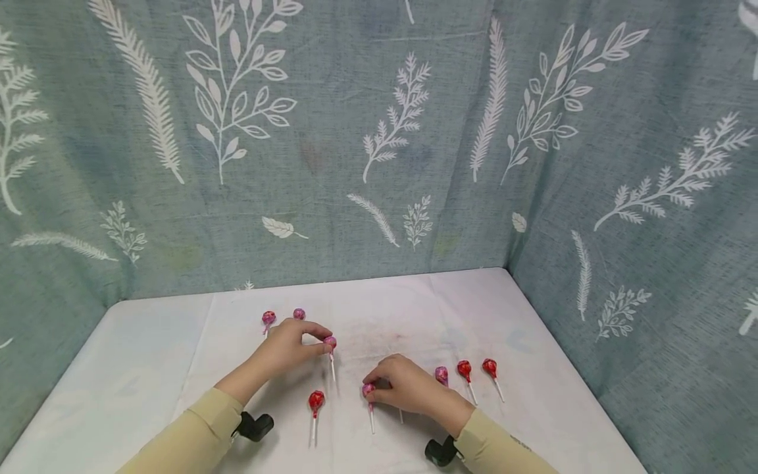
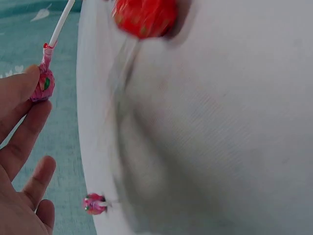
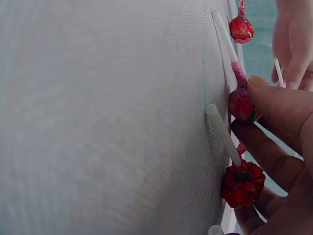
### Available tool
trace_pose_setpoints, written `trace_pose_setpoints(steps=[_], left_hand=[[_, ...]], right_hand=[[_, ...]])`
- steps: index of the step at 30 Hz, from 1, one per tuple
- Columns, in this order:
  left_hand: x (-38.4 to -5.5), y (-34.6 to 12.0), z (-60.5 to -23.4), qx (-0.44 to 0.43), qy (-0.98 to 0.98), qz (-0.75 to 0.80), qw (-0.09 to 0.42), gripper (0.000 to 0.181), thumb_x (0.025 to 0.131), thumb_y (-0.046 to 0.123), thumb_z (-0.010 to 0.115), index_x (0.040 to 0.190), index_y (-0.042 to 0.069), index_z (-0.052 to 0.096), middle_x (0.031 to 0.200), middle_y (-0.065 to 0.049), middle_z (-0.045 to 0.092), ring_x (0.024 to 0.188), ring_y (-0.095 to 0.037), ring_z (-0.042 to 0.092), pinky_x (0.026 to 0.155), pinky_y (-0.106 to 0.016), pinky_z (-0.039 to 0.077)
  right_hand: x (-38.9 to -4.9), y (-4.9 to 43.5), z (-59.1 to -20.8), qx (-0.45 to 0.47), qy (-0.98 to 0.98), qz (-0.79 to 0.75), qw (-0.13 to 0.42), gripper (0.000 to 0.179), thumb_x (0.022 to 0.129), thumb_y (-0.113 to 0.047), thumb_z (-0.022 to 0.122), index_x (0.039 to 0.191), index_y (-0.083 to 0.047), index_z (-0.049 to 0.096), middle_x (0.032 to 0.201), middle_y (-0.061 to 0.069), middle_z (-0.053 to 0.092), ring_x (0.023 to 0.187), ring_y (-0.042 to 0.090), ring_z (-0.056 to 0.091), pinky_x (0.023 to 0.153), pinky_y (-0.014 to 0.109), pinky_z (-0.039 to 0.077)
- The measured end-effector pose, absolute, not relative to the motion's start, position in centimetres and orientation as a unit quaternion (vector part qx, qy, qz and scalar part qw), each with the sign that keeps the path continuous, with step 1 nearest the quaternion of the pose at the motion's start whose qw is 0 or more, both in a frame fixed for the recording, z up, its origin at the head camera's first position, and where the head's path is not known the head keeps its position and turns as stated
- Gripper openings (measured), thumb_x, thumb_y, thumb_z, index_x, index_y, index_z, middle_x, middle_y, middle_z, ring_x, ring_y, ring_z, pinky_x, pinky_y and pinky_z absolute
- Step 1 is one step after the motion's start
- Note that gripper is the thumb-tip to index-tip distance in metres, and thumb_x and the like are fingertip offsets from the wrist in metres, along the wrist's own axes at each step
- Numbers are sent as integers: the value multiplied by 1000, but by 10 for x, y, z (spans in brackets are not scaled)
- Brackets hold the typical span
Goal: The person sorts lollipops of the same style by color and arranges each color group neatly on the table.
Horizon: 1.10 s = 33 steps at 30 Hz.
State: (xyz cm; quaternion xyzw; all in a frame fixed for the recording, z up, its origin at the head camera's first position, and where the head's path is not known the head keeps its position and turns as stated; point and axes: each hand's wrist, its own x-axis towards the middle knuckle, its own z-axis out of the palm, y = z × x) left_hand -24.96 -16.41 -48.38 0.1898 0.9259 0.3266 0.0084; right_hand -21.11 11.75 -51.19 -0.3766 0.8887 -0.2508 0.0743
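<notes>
My left hand [image 1: 285, 343] pinches a pink-wrapped lollipop [image 2: 44, 83] by its head, between thumb and fingertips, its white stick pointing toward me above the table. Lower and to the right, my right hand [image 1: 410, 385] pinches another pink lollipop [image 3: 243, 104] by its head. That one's stick runs toward the near side, close over the cloth. Beside the right fingers, a red lollipop [image 3: 243, 183] shows in the right wrist view; in the head view the hand hides most of a lollipop there, leaving a bit of stick. A red lollipop [image 1: 316, 400] lies between both hands.
Two pink lollipops, one at the far left [image 1: 269, 317] and its neighbour [image 1: 299, 314], lie behind my left hand. Right of my right hand are a purple lollipop [image 1: 441, 375] and two red lollipops [image 1: 464, 368]. A leaf-patterned curtain [image 1: 331, 164] borders the white table [image 1: 160, 355].
</notes>
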Motion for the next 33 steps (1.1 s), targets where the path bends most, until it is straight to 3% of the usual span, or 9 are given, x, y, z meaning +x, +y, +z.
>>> trace_pose_setpoints(steps=[5, 15, 22, 29, 33], left_hand=[[-266, -166, -481, 199, 929, 313, 8, 22, 84, 39, 80, 104, 30, 77, 95, 21, 69, 104, -12, 63, 91, -43, 48], [-299, -169, -481, 174, 944, 281, 19, 23, 84, 45, 78, 104, 35, 77, 99, 22, 69, 107, -16, 61, 87, -51, 38], [-320, -173, -483, 136, 954, 264, 41, 27, 85, 52, 74, 108, 38, 75, 108, 18, 69, 112, -37, 54, 74, -64, 41], [-338, -176, -487, 167, 950, 262, 40, 29, 89, 39, 75, 113, 23, 76, 103, 12, 71, 115, -28, 56, 94, -61, 31], [-347, -178, -489, 177, 949, 256, 41, 30, 89, 37, 75, 113, 19, 75, 101, 11, 72, 111, -28, 58, 91, -59, 31]], right_hand=[[-210, 117, -511, -370, 892, -247, 83, 22, 89, -34, 75, 107, -21, 78, 92, -24, 65, 86, -5, 55, 93, 28, 44], [-209, 118, -510, -366, 892, -250, 88, 22, 89, -33, 75, 107, -20, 78, 91, -24, 65, 85, -5, 56, 93, 27, 44], [-210, 118, -509, -366, 892, -249, 92, 23, 90, -33, 75, 108, -20, 78, 93, -24, 66, 86, -5, 57, 96, 28, 43], [-211, 117, -510, -370, 892, -246, 83, 24, 90, -34, 75, 109, -19, 78, 95, -23, 66, 89, -6, 57, 97, 29, 42], [-211, 117, -510, -373, 894, -239, 75, 25, 90, -34, 75, 110, -20, 78, 96, -22, 66, 89, -6, 56, 98, 29, 42]])
